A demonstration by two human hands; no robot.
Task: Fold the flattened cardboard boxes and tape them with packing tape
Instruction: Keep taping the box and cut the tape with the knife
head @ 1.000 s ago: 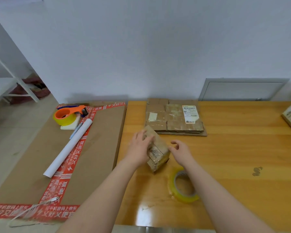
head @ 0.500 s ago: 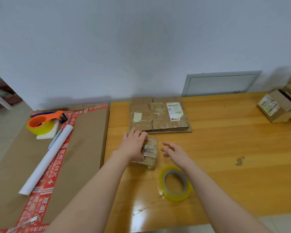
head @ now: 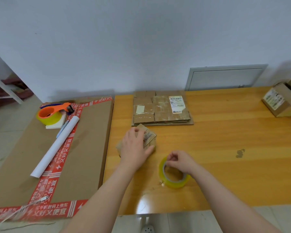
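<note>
Beside the table's left edge lies a large flat brown cardboard sheet (head: 86, 148) banded with red printed tape. It carries an orange-handled tape dispenser (head: 51, 113) and a white paper roll (head: 55, 147). On the orange-brown wooden table (head: 233, 157), near its left edge, sits the small folded brown cardboard box (head: 149, 137). Behind it, at the far edge, is the stack of flattened brown cardboard boxes (head: 161, 110). Toward the front edge lies the yellowish clear packing tape roll (head: 175, 183), and at the far right corner stand finished brown boxes (head: 280, 101).

The box's flaps could spring open if the single holding hand eases off. The clear tape's end is hard to find and may tear or stick back.

The left hand (head: 134, 148) lies palm-down over the box, fingers curled over its top and thumb along its near side, gripping it. Apart from it, the right hand (head: 180, 160) pinches the roll's far rim with its fingertips.
</note>
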